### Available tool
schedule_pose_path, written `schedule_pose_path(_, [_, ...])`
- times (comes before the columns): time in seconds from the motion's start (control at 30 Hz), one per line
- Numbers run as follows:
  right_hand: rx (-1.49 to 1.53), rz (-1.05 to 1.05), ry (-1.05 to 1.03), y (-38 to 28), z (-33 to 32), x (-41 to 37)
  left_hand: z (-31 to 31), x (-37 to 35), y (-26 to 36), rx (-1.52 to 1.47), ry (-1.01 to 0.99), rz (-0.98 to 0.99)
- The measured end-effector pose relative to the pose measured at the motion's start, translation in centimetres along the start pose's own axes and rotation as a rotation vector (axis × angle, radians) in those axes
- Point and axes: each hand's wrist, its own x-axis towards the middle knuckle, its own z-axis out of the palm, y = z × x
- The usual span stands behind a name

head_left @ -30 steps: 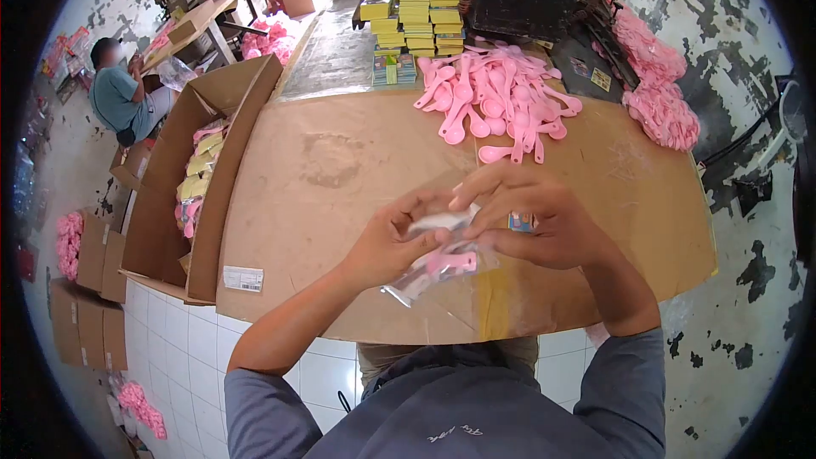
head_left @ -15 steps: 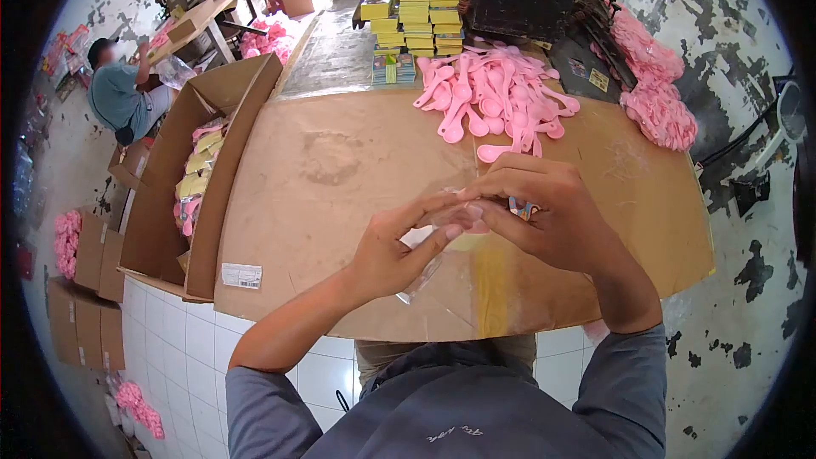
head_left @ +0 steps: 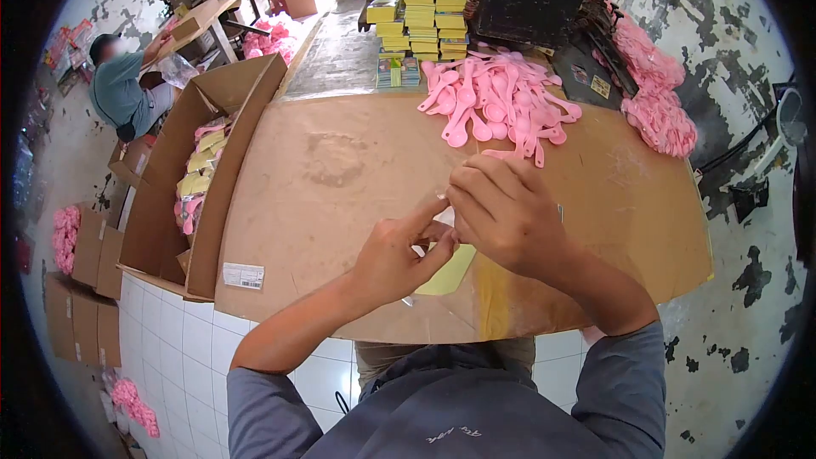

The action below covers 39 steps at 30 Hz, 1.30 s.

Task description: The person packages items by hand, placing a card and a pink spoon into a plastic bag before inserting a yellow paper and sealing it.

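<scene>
My left hand [head_left: 393, 257] pinches the edge of a clear plastic bag [head_left: 444, 215] between thumb and forefinger. My right hand [head_left: 501, 214] is closed at the bag's other side, its fingers bent over and touching it. Below the hands, a pale yellow card [head_left: 449, 272] shows, partly covered by them. Just beyond my right hand lies a heap of pink spoons [head_left: 493, 102]. The hands are above a cardboard-covered table [head_left: 289, 204].
Stacks of yellow-edged cards [head_left: 422, 17] stand behind the table. A long open carton [head_left: 217, 229] of packed bags is on the left. Pink bundles [head_left: 659, 110] lie at the right. A person [head_left: 121, 89] sits at the far left.
My right hand has moved left and turned over, its fingers now closed toward the left hand. More of the yellow card shows beneath them.
</scene>
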Motion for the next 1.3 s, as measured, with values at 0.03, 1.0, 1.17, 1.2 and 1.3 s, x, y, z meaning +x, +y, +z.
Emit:
schedule_pose_path(0.03, [0.001,-0.005,-0.015,0.1,0.2,0.0,0.0,0.0,0.2,0.034,-0.023,-0.015])
schedule_pose_path(1.0, [0.342,1.153,-0.123,11.2,-7.8,-14.0,-0.3,1.1,-1.9,-0.433,0.001,-0.237])
schedule_pose_path(1.17, [0.955,0.687,-0.188,2.9,-1.3,-6.5,0.1,1.1,-2.2,-0.488,0.038,-0.22])
schedule_pose_path(1.2, [1.051,0.681,-0.16,1.8,0.0,-5.9,0.1,1.1,-2.2,-0.493,0.035,-0.216])
schedule_pose_path(1.3, [1.367,0.847,-0.224,1.2,2.3,-5.4,-0.2,1.1,-2.6,-0.481,0.026,-0.219])
